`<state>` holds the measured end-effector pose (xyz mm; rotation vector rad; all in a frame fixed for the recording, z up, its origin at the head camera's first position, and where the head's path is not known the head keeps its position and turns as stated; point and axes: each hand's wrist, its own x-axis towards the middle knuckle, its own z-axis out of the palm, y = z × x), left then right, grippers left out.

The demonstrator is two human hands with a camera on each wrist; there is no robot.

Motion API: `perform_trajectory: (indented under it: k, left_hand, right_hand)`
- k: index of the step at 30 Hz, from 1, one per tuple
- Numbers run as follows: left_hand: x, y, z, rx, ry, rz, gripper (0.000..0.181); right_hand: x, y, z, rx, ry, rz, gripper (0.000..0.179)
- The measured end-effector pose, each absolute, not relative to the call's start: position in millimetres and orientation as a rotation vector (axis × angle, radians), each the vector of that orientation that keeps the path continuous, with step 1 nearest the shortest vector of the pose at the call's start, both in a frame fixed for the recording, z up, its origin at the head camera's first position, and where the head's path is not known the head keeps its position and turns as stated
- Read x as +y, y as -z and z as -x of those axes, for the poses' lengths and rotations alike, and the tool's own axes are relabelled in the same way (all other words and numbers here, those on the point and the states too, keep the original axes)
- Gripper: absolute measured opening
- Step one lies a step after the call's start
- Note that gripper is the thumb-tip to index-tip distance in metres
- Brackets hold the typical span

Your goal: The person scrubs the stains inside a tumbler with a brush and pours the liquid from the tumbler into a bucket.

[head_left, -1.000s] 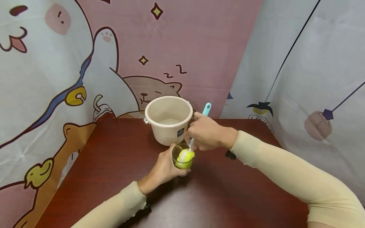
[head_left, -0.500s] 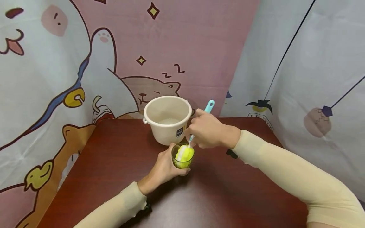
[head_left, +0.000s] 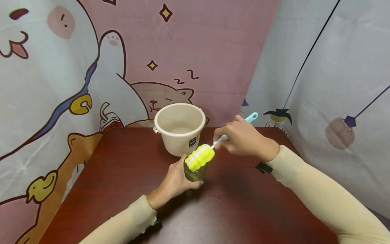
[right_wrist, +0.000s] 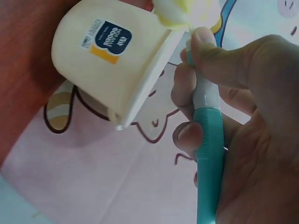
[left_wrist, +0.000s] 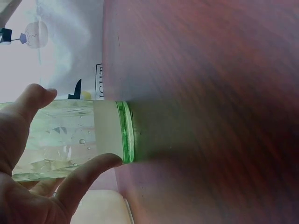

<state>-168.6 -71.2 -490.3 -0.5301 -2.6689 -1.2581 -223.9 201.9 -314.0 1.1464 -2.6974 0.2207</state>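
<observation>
Over glass (head_left: 195, 175), brush (head_left: 200, 157) now out; R hand (head_left: 243, 137) grips it, L hand (head_left: 176, 176) holds glass.

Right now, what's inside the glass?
Droplets show on the glass; inside or outside is unclear. From above, the sponge head covers much of its mouth, and the left hand hides part of its side; what they cover can't be seen.

A cream plastic bucket (head_left: 176, 144) stands upright on the dark red-brown worktop (head_left: 131, 159), near its far edge, with a dark blue and yellow label (head_left: 193, 141) on its side. Behind it, a printed cloth backdrop (head_left: 213, 51) shows a sleeping brown animal (head_left: 161, 90), a yellow bell (head_left: 80, 104) and gold stars (head_left: 166, 13).
</observation>
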Motion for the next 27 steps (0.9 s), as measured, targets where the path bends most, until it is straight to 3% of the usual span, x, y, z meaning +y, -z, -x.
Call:
perform_trajectory:
  k: [10,27]
  left_hand:
    - [-73.1,494.2,169.9,-2.654,1.252,0.571,0.107]
    - [-73.4,492.7,170.9,-2.651,1.232,0.573,0.086]
  right_hand:
    - [232.3,353.4,217.6,-2.838,-0.616,-0.931,0.011]
    - [253.3,420.8,210.4,-2.84,-1.341,-0.767,0.018]
